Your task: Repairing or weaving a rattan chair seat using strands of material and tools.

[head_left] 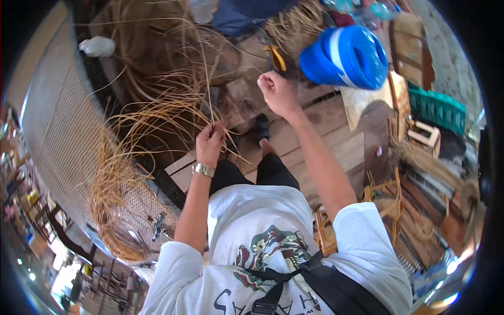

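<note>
Nearest the camera: white printed T-shirt [262, 231] with a black strap [315, 278] across the chest, dark shorts, both bare forearms reaching forward.

Left hand [210, 142], metal watch [203, 169] on the wrist, fingers pinched shut around a bunch of thin tan rattan strands [173, 105] where they come together. The strands fan up and to the left from that grip, loose and curling.

Right hand [276, 89] is held higher and further out, fingers curled closed as if pinching a single strand end; the strand itself is too thin to confirm, so what it grips I cannot tell for certain.

Below the hands: one foot in a dark shoe [261, 127] on a plank floor [336, 147].

Left side: a large sheet of woven cane mesh [58, 131] with a thick loose bundle of strands [113, 210] lying over its lower edge.

Further out: a blue plastic drum [346, 55] on its side just beyond the right hand, a yellow-handled tool [276, 56] near it, a green crate [438, 107], wooden frames and scraps stacked at right.

Progress, judging from this view: looks early. Strands are still loose and unsorted, only one small bunch gathered in the left hand, nothing woven or tied between the hands yet. Most of the fibre remains in piles.
</note>
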`<state>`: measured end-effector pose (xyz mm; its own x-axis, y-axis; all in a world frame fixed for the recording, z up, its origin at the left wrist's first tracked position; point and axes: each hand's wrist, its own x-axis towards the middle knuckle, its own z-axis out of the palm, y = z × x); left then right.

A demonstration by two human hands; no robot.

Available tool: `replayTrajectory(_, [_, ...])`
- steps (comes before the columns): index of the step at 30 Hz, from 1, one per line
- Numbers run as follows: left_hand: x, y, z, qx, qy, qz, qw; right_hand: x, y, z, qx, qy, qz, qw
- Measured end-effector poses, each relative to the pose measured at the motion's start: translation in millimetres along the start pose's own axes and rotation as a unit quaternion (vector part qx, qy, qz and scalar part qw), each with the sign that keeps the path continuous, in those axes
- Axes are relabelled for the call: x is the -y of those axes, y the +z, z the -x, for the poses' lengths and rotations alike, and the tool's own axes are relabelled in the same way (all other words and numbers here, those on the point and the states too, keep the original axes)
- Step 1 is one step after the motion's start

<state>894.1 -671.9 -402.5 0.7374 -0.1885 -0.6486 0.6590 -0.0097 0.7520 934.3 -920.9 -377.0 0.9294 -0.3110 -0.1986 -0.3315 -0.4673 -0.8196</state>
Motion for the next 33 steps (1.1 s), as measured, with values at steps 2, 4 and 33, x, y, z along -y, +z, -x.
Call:
replayTrajectory(2, [-2, -15, 20, -0.023, -0.02, -0.006, 1.0, 6, 22, -19, 0.033, -0.051, 0.038, 0.997])
replayTrajectory(4, [6, -21, 47, -0.087, -0.035, 0.001, 0.996, 21, 39, -34, 0.139, -0.086, 0.098, 0.982])
replayTrajectory(33, [216, -86, 248, -0.243, 0.19, 0.049, 0.95, 139, 328, 356, 0.396, -0.74, 0.09, 0.536])
